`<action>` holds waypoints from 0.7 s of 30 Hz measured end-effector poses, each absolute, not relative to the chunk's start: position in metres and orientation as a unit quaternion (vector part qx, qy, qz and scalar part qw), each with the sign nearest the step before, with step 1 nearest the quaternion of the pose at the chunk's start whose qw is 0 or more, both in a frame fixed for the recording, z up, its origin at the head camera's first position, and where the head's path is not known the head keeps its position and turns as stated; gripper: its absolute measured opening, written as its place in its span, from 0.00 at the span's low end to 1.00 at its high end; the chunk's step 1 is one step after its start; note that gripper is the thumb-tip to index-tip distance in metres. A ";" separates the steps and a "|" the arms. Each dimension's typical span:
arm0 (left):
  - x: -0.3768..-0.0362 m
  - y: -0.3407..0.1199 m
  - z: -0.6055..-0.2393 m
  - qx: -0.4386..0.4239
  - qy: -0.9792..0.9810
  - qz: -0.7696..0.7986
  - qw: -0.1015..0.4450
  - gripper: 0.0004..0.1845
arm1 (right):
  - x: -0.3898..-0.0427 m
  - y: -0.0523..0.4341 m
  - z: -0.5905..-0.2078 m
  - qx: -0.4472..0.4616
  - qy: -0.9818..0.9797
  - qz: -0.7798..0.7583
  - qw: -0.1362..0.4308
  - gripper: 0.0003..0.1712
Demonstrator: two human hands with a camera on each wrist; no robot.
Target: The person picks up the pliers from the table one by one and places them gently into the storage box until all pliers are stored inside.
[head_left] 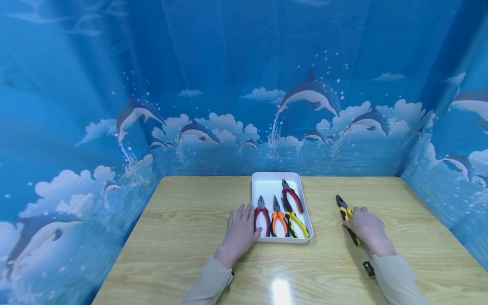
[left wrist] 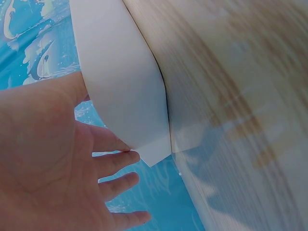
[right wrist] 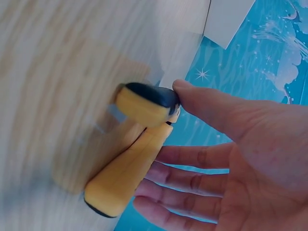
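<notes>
I have both hands down on the light wooden table point(head_left: 183, 237). My left hand point(head_left: 239, 234) lies flat beside the left wall of the white rectangular plastic tray point(head_left: 267, 180), fingers straight and slightly spread, with the thumb tip touching the tray's near left edge. From the left wrist view I see the same hand point(left wrist: 53, 178) open, its fingers point(left wrist: 118, 159) relaxed and apart, one fingertip just meeting the tray's white corner point(left wrist: 125, 91).

My right hand point(head_left: 367, 228) is well to the right of the tray, over the yellow-and-black handled pliers point(head_left: 345, 212) that lie on the bare wood, their dark jaws pointing away from me. In the right wrist view the thumb touches the black-capped end of one yellow handle point(right wrist: 144, 103), while the other 4 fingers point(right wrist: 192, 183) run straight along the underside of the second handle without curling round it. The hand point(right wrist: 240, 159) is touching the pliers rather than gripping them; the picture there is blurred.

Inside the tray I count 4 pliers: a red-and-black handled pair point(head_left: 262, 218) at the left, an orange handled pair point(head_left: 279, 218) next to it, a yellow-and-black handled pair point(head_left: 295, 220) toward the right, and a red handled pair point(head_left: 292, 197) lying diagonally farther back. The last 2 overlap near their heads.

Blue dolphin-print sheeting point(head_left: 312, 93) encloses the table on 3 sides.
</notes>
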State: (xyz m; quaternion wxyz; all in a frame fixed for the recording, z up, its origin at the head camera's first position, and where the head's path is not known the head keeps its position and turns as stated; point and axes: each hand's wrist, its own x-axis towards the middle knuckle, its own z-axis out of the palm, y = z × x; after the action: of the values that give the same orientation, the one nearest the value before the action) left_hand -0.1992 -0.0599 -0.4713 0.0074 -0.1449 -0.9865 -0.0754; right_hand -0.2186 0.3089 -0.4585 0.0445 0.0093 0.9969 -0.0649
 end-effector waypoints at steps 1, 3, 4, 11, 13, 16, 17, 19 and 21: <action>-0.199 -0.060 -0.471 -0.145 -0.987 -0.076 0.007 0.39 | -0.218 0.308 -0.458 0.008 0.997 -0.065 0.043 0.36; -0.199 -0.060 -0.471 -0.144 -0.987 -0.075 0.007 0.39 | -0.218 0.305 -0.458 0.007 0.997 -0.065 0.041 0.34; -0.199 -0.059 -0.471 -0.143 -0.987 -0.074 0.006 0.39 | -0.218 0.304 -0.458 0.007 0.997 -0.064 0.041 0.34; -0.199 -0.060 -0.471 -0.141 -0.987 -0.073 0.007 0.40 | -0.217 0.296 -0.459 -0.004 0.998 -0.060 0.029 0.33; -0.199 -0.060 -0.471 -0.142 -0.987 -0.072 0.007 0.40 | -0.217 0.293 -0.459 -0.006 0.998 -0.059 0.027 0.33; -0.199 -0.059 -0.471 -0.142 -0.988 -0.065 0.007 0.40 | -0.216 0.289 -0.459 -0.012 0.998 -0.056 0.024 0.32; -0.199 -0.059 -0.471 -0.142 -0.988 -0.064 0.007 0.40 | -0.216 0.288 -0.458 -0.014 0.998 -0.055 0.023 0.32; -0.199 -0.059 -0.471 -0.142 -0.988 -0.063 0.007 0.40 | -0.216 0.285 -0.458 -0.016 0.998 -0.056 0.022 0.33; -0.199 -0.059 -0.471 -0.143 -0.988 -0.063 0.008 0.40 | -0.216 0.283 -0.458 -0.018 0.998 -0.056 0.022 0.33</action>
State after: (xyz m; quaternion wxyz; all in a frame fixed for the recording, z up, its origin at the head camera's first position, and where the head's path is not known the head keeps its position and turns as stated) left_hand -0.1987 -0.0592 -0.4709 0.0076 -0.1428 -0.9877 -0.0629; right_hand -0.2160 0.2827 -0.4582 0.0220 -0.0179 0.9980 -0.0559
